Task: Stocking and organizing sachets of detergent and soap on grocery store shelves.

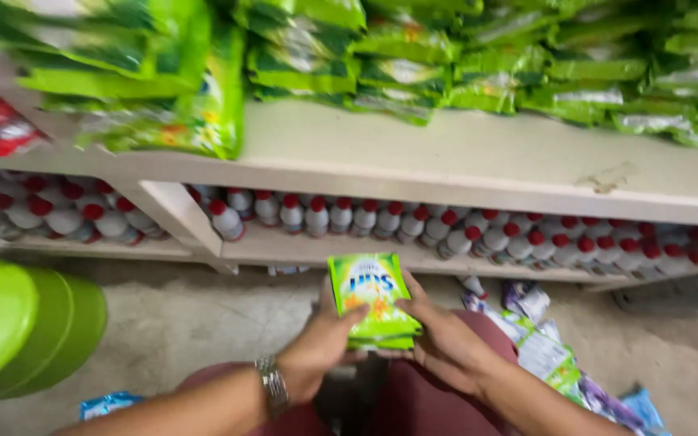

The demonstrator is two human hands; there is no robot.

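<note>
Two forearms come up from the bottom edge, and the left hand [317, 347], with one metal watch [272, 386] at its wrist, grips the near side of a small stack of green sachets [369, 300]; the right hand [444, 343] clasps the same stack from the other side, thumb on top. The stack sits between the hands above the person's dark red lap, held over the floor in front of the lower shelf; how many sachets it holds cannot be counted, though several edges show at its bottom.

Largest in view is the pale upper shelf [486, 153], piled with many green packets [414, 48] in blurred heaps, too many to count. Below it, one long row of white bottles with red caps [414, 222] runs along the lower shelf. One lime green plastic stool [18, 327] lies on its side at left. A loose heap of mixed wrappers [543, 347] lies on the floor at right, and one blue wrapper [111, 402] lies at lower left
</note>
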